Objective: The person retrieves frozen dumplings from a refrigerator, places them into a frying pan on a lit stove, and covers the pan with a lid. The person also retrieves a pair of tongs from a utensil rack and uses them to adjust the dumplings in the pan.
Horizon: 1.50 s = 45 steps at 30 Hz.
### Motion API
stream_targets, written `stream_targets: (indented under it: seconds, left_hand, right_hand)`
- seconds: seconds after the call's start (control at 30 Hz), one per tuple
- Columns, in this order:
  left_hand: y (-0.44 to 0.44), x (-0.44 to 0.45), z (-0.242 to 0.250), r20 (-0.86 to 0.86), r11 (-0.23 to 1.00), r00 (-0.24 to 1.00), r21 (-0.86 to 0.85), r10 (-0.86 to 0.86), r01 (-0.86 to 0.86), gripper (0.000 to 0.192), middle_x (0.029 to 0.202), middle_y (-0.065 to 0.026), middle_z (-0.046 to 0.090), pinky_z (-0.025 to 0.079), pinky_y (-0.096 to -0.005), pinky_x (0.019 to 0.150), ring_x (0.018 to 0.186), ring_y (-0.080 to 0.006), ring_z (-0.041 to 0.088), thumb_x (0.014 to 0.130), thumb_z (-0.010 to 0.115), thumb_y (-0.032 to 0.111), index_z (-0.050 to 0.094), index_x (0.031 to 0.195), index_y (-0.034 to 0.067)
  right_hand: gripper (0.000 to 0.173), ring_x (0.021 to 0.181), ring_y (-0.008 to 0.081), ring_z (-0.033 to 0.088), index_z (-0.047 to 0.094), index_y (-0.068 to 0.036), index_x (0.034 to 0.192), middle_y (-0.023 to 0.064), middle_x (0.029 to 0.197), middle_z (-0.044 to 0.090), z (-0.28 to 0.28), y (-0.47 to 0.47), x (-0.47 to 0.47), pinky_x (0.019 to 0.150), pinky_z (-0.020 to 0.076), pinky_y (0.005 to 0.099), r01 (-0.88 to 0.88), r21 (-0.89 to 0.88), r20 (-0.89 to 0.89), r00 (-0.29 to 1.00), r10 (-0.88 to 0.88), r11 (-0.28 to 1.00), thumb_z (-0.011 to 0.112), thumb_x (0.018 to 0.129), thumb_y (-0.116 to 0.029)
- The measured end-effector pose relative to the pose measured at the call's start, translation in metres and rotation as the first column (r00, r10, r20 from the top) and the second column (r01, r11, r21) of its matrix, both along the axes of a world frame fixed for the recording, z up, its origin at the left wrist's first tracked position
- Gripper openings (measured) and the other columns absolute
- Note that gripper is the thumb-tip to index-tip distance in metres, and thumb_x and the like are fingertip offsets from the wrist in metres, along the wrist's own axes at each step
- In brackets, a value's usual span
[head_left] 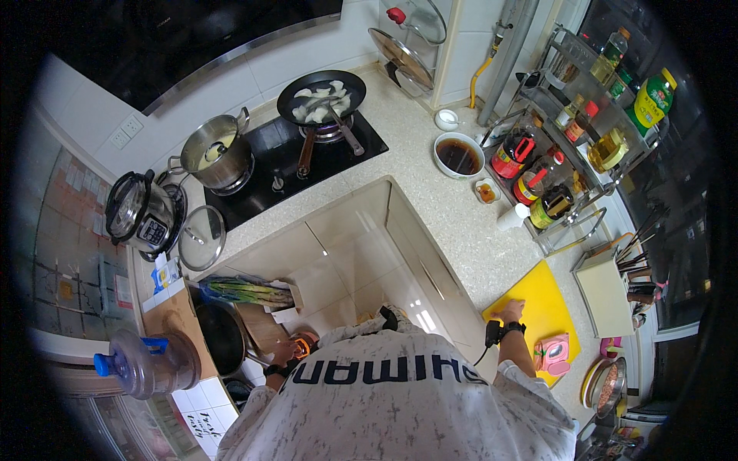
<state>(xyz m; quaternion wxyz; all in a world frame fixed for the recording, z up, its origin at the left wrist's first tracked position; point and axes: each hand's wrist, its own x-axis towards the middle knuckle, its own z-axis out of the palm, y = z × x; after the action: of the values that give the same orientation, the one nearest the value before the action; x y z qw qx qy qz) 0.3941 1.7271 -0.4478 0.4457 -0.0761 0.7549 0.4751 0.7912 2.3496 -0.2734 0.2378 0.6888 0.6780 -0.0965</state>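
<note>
My right hand [509, 311] rests near the left edge of a yellow cutting board [533, 294], its fingers bent downward; whether they grip anything is hidden. A pink wipes pack [552, 352] lies on the board beside my right forearm. Low on the left, my left hand [282, 352] is beside an orange and dark object [305, 344], too small to identify or to tell if it is held. Next to that hand are an empty-looking dark wok [221, 337] and a bundle of leafy green vegetables [248, 291].
A frying pan [282, 104] of dumplings with a spatula and a steel pot [202, 164] stand on the black gas hob [262, 190]. An electric pressure cooker [151, 216], a glass lid [202, 237], a bowl of dark liquid [459, 155] and a bottle rack [582, 167] surround it.
</note>
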Motion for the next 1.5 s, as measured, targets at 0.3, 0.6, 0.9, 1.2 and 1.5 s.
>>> stream_targets:
  seconds: [0.3, 0.6, 0.9, 1.2, 1.5]
  left_hand:
    - [0.003, -0.003, 0.017, -0.075, 0.985, 0.984, -0.076, -0.160, 0.154, 0.022, 0.071, -0.0078, 0.066, 0.053, -0.0284, 0.055, 0.059, -0.0159, 0.064, 0.089, 0.053, 0.017, 0.065, 0.083, -0.001]
    - [0.006, -0.004, 0.025, -0.108, 0.958, 0.955, -0.110, -0.277, 0.265, 0.024, 0.068, -0.0064, 0.065, 0.051, -0.0274, 0.055, 0.058, -0.0131, 0.063, 0.089, 0.052, 0.019, 0.066, 0.078, 0.001]
    - [0.012, -0.017, 0.056, -0.035, 0.975, 0.977, -0.087, -0.210, 0.206, 0.018, 0.072, -0.0053, 0.064, 0.049, -0.0279, 0.053, 0.062, -0.0128, 0.061, 0.089, 0.054, 0.017, 0.064, 0.085, 0.003]
    - [0.120, -0.110, 0.191, -0.302, 0.960, 0.953, 0.267, 0.002, 0.082, 0.019, 0.070, -0.0031, 0.052, 0.041, -0.0227, 0.056, 0.063, -0.0130, 0.051, 0.078, 0.051, -0.007, 0.047, 0.066, 0.007]
    - [0.302, -0.166, 0.425, -0.842, 0.901, 0.531, 0.155, -0.094, 0.405, 0.025, 0.061, 0.0079, 0.044, 0.032, -0.0191, 0.051, 0.057, -0.0018, 0.035, 0.082, 0.070, 0.009, 0.052, 0.065, 0.003]
  right_hand:
    - [0.103, 0.135, 0.0398, 0.024, 0.043, -0.005, 0.131, 0.0294, 0.146, 0.016, -0.013, 0.005, 0.010, 0.095, 0.0443, 0.0474, -0.062, -0.018, 0.005, 0.998, 0.062, 0.998, 0.086, 0.050, -0.051]
    - [0.104, 0.135, 0.0397, 0.023, 0.043, -0.005, 0.131, 0.0296, 0.146, 0.015, -0.019, 0.007, 0.011, 0.096, 0.0435, 0.0475, -0.042, -0.006, -0.002, 0.999, 0.042, 0.999, 0.088, 0.048, -0.047]
    - [0.104, 0.136, 0.0388, 0.021, 0.040, -0.005, 0.133, 0.0285, 0.147, 0.013, -0.015, 0.005, 0.013, 0.097, 0.0429, 0.0465, -0.059, -0.039, 0.009, 0.998, 0.059, 0.998, 0.086, 0.051, -0.050]
    - [0.104, 0.136, 0.0385, 0.022, 0.040, 0.000, 0.132, 0.0274, 0.147, 0.014, -0.013, 0.002, 0.012, 0.100, 0.0412, 0.0444, -0.060, -0.029, 0.025, 0.998, 0.060, 0.998, 0.086, 0.052, -0.048]
    - [0.100, 0.137, 0.0384, 0.018, 0.040, -0.001, 0.132, 0.0288, 0.147, 0.011, -0.009, -0.002, 0.009, 0.101, 0.0399, 0.0427, -0.049, -0.056, 0.007, 0.999, 0.049, 0.997, 0.085, 0.055, -0.047]
